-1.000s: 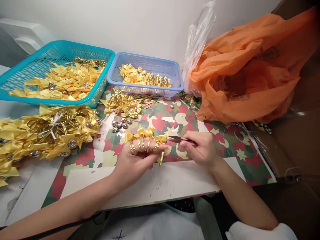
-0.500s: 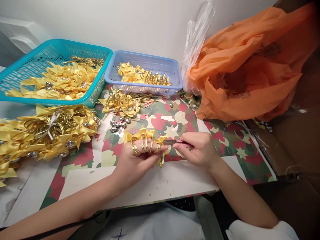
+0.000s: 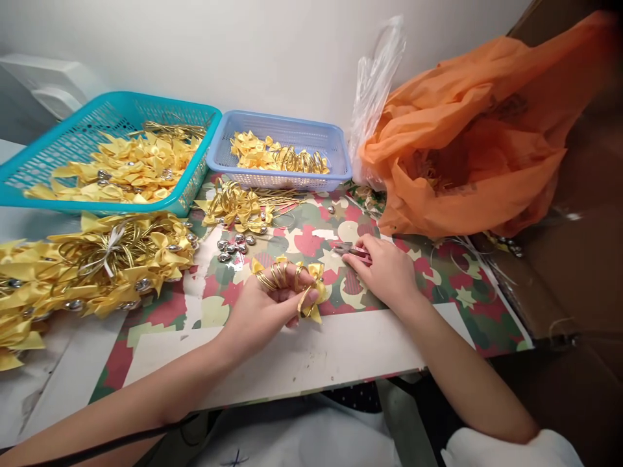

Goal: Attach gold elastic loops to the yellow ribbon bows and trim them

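Several gold cord loops with yellow ribbon bows ring the fingers of my left hand (image 3: 263,311). Between its thumb and fingers it pinches one yellow ribbon bow (image 3: 316,295) with a gold loop, the bow's tails hanging down. My right hand (image 3: 389,269) is closed around a small pair of pliers or cutters (image 3: 353,251) with pinkish handles, jaws pointing left and apart from the bow. Beyond my left hand lies a cluster of silver bells (image 3: 236,245). Behind them sits a small pile of yellow bows with gold cords (image 3: 238,204).
A teal basket (image 3: 214,149) and a blue basket (image 3: 277,177) hold more bows. Tied bundles of belled bows (image 3: 111,259) lie at left. An orange bag (image 3: 462,149) stands at right beside clear plastic (image 3: 377,84). White paper (image 3: 341,350) lies along the near table edge.
My right hand has drawn the tool away from the bow, out toward the table. My left hand has turned, and the pinched bow now hangs in fuller view.
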Action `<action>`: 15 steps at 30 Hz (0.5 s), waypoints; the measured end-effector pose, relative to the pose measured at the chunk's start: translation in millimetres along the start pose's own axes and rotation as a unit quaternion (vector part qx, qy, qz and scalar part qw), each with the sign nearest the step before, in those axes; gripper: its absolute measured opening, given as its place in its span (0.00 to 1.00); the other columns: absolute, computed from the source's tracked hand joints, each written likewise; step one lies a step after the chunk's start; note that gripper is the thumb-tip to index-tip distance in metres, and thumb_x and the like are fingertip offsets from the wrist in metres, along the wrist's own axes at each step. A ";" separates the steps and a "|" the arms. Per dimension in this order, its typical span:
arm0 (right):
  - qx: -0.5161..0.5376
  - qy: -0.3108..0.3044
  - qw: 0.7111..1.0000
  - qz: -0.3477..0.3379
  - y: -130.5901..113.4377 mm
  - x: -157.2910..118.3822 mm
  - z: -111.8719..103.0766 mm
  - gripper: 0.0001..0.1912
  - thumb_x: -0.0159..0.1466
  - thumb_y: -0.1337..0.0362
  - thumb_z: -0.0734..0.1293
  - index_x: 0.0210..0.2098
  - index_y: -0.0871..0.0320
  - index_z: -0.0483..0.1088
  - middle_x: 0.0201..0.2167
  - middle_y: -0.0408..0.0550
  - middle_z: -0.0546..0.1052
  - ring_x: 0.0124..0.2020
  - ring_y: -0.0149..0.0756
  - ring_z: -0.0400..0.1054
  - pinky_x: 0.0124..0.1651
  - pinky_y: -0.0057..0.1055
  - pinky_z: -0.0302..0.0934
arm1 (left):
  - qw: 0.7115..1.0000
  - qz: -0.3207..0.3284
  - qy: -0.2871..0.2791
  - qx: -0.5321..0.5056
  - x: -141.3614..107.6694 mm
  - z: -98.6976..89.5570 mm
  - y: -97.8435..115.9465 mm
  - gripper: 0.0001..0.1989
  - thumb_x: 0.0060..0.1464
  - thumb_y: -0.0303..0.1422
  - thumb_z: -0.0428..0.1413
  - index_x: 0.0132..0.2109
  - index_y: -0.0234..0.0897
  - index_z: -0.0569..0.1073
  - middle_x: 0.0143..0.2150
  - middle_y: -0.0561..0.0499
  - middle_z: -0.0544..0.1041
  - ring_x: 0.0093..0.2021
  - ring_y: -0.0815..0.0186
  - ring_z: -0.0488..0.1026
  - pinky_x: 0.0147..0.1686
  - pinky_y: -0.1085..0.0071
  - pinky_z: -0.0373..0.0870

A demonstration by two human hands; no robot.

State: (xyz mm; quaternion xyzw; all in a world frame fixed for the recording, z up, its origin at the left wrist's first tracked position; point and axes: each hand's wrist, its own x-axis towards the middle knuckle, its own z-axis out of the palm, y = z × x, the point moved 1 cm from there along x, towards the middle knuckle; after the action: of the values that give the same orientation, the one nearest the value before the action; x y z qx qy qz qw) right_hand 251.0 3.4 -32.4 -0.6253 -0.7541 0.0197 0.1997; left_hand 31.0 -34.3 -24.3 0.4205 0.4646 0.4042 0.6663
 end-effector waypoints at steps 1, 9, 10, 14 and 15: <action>-0.009 -0.004 1.000 -0.005 0.7 0.5 2.2 0.13 0.63 0.53 0.69 0.30 0.56 0.69 0.29 0.49 0.76 0.32 0.41 0.66 0.31 0.32 0.52 | 1.000 -0.008 -0.001 -0.014 1.0 -0.4 1.1 0.13 0.43 0.34 0.70 0.31 0.38 0.73 0.23 0.57 0.73 0.16 0.75 0.64 0.13 0.79 0.61; 0.393 -0.094 0.914 -0.028 -22.4 -4.5 -3.5 0.13 0.64 0.55 0.67 0.45 0.55 0.72 0.43 0.50 0.74 0.41 0.38 0.69 0.38 0.34 0.65 | 0.995 -0.051 -0.048 -0.068 6.3 -3.9 -0.8 0.16 0.44 0.38 0.69 0.29 0.37 0.70 0.23 0.58 0.71 0.16 0.78 0.61 0.15 0.79 0.57; 0.464 -0.143 0.874 -0.020 -27.4 -6.3 -1.7 0.15 0.64 0.54 0.67 0.46 0.55 0.72 0.41 0.49 0.74 0.39 0.36 0.70 0.36 0.32 0.65 | 0.994 -0.056 -0.055 -0.070 6.6 -3.9 -1.4 0.16 0.44 0.38 0.70 0.30 0.37 0.70 0.23 0.58 0.71 0.16 0.78 0.61 0.15 0.79 0.57; 0.615 -0.208 0.759 0.048 -39.9 -11.2 7.1 0.18 0.57 0.52 0.73 0.41 0.55 0.70 0.34 0.44 0.75 0.34 0.32 0.71 0.36 0.31 0.68 | 0.993 -0.064 -0.068 -0.067 6.5 -4.3 -2.3 0.16 0.44 0.38 0.69 0.31 0.36 0.71 0.22 0.59 0.70 0.17 0.78 0.61 0.16 0.80 0.56; 0.633 -0.206 0.744 0.064 -41.0 -11.5 8.5 0.18 0.56 0.52 0.75 0.39 0.55 0.70 0.34 0.44 0.75 0.33 0.32 0.71 0.36 0.30 0.69 | 0.993 -0.062 -0.070 -0.064 6.3 -4.3 -2.2 0.16 0.44 0.38 0.69 0.30 0.36 0.71 0.22 0.59 0.70 0.17 0.77 0.62 0.17 0.80 0.56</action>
State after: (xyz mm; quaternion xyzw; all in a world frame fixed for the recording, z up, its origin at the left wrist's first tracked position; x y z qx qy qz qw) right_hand 211.4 -14.6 -31.9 -0.3827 -0.5496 0.6333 0.3879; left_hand 28.7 -28.4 -29.0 0.3742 0.4151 0.3604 0.7469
